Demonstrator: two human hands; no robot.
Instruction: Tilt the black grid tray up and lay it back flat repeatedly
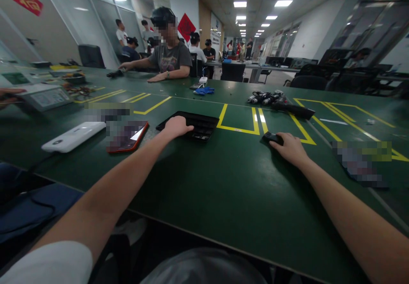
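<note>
A shallow black tray [203, 124] with divided compartments lies on the green table [223, 182]. My left hand [177, 126] is over its left part, closed, with the thumb pointing right. Its other fingers curl down toward the tray's far rim and are mostly hidden. To the right, my right hand [290, 145] is closed around a small black block-like object [271, 137] at the tabletop. The object's near end is covered by my fingers, and its exact kind cannot be made out.
At left lie a red-edged phone [128, 137], a white device [74, 137] and a grey-white box [44, 96]. Farther back are blue gloves [204, 91] and a bundle of black cables [268, 98]. Yellow tape [239, 129] marks the table. A person [171, 58] works across it.
</note>
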